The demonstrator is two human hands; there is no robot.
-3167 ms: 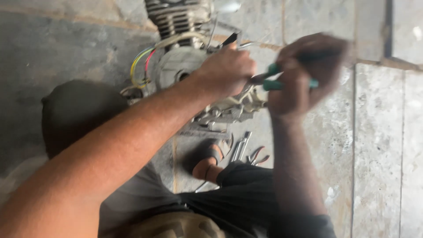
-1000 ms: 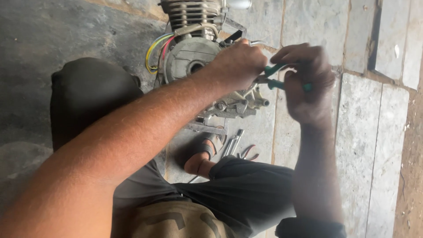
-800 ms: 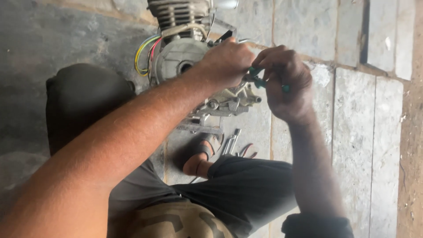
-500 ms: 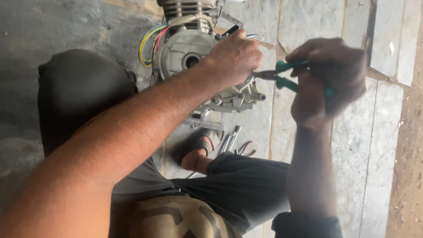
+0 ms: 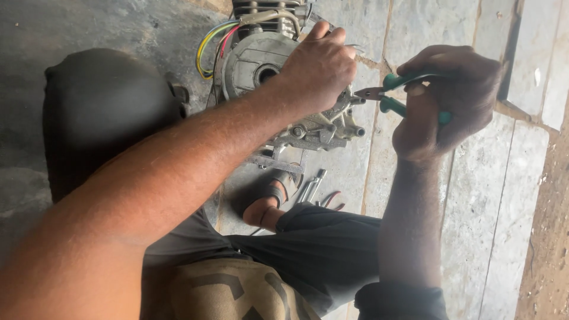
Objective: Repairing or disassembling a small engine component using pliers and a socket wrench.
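On the stone-slab floor (image 5: 415,24) stands a small grey engine (image 5: 278,77), cooling fins at its far end, a round side cover facing up and a bundle of coloured wires (image 5: 208,47) curling off its left side. Over the engine's right edge the left hand (image 5: 317,68) lies clamped on the casing, fingers curled over the top. Just right of the engine the right hand (image 5: 453,101) is closed round the green handles of a pair of pliers (image 5: 394,95), whose thin nose points at a small fitting on the casing's right side; whether the tips grip anything is too small to tell. Being cast metal, the engine looks heavy, rigid and likely oily, so a flat palm on the broad cover seems the sound place to steady it, not the wires. Below the engine lie a few loose metal tools (image 5: 314,189), beside a sandalled foot (image 5: 269,198).
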